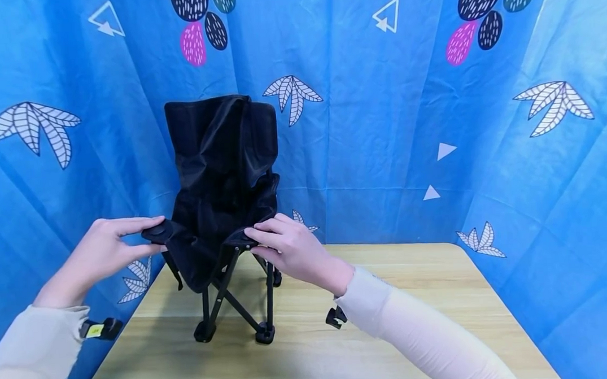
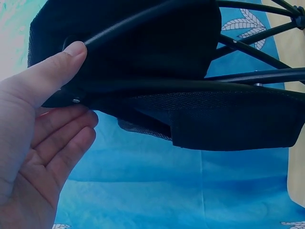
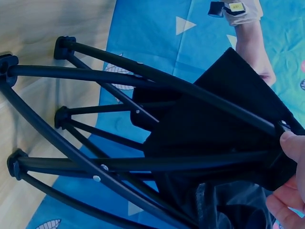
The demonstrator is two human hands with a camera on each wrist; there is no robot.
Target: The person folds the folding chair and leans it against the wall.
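Sleeves [image 1: 421, 328]: pale, covering both forearms at the lower edge of the head view; a dark clip [image 1: 111, 329] shows below the left cuff.
Folding chair [image 1: 208, 160]: black fabric, upright, left of centre on the table.
Legs [image 3: 71, 72]: dark tubes, crossed and riveted, ending in black feet [image 1: 265, 333] on the tabletop.
Left hand [image 1: 99, 246]: thumb and fingers parted only by the fabric they pinch, at the chair's left front corner; thumb beneath, fingers above.
Right hand [image 1: 295, 243]: a similar narrow pinch, closed about the right front corner.
Table [image 1: 389, 299]: pale wood grain, beneath the chair.
Curtain [image 1: 362, 125]: blue, behind the table, printed with leaves, triangles and speckled ovals.
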